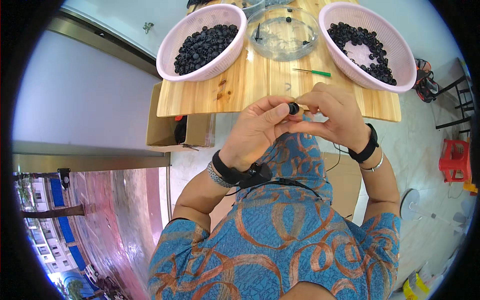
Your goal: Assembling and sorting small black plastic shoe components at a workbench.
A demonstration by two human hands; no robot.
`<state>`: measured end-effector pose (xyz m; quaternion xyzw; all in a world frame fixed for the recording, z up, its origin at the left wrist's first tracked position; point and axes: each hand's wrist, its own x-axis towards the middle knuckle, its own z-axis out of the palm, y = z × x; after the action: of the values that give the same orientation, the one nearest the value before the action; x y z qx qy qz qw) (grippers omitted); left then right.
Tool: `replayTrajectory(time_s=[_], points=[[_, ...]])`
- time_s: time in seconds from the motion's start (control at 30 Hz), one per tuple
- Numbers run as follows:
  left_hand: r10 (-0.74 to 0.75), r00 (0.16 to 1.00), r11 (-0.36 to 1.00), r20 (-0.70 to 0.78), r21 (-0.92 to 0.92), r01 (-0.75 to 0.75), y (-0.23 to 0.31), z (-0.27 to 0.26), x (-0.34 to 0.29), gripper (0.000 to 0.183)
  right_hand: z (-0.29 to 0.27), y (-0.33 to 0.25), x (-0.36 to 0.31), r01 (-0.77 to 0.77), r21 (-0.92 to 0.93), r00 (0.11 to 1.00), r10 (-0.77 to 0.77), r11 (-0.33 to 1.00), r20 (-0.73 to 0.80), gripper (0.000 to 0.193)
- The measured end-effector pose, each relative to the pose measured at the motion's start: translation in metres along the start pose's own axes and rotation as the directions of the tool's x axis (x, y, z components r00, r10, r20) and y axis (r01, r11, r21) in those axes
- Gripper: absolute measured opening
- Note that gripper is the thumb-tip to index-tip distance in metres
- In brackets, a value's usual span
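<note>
My left hand [252,125] is closed, pinching a small round black plastic part [293,108] between thumb and fingers, just off the near edge of the wooden table [255,85]. On the other side of the part, my right hand [337,110] has its thumb and index finger bent in close to it. The right fingertips are pressed together, and whatever they hold is too small to tell. Past the hands lies a thin screwdriver [321,73] with a green handle, its shaft pointing left.
A pink basket [220,70] heaped with black parts stands at the table's left. Another pink basket [345,70] at the right holds more. Between them sits a clear round tub [282,54] with a few black pieces. An open cardboard box [156,131] is below left; a red stool [454,162] stands far right.
</note>
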<state>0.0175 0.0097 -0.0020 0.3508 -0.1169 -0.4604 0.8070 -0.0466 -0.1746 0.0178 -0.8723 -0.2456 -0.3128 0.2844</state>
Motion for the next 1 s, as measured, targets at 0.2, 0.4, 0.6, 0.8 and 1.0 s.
replayTrajectory(time_s=[0.2,0.4,0.6,0.8,1.0], points=[[0.037,0.999,0.997,0.012,0.071,-0.038,0.004,0.008,0.001,0.028,0.008,-0.006,-0.001,-0.155,0.295,0.986,0.165,0.943,-0.009,0.033],[-0.003,0.999,1.000,-0.032,0.017,0.004,0.003,0.013,-0.002,0.022,0.006,-0.006,-0.003,-0.131,0.237,0.990,0.139,0.962,-0.015,0.029],[0.015,1.000,0.954,0.004,0.298,-0.016,0.007,0.016,-0.008,0.032,0.006,-0.009,-0.005,-0.104,0.206,0.991,0.118,0.973,-0.056,0.027],[-0.086,0.993,0.919,0.086,0.393,0.045,0.013,0.012,-0.010,0.033,0.004,-0.011,-0.006,-0.119,0.248,0.989,0.137,0.961,-0.056,0.027],[-0.102,0.993,0.957,0.064,0.278,0.081,0.009,0.013,-0.011,0.033,0.009,-0.010,-0.009,-0.126,0.280,0.985,0.153,0.952,-0.074,0.028]])
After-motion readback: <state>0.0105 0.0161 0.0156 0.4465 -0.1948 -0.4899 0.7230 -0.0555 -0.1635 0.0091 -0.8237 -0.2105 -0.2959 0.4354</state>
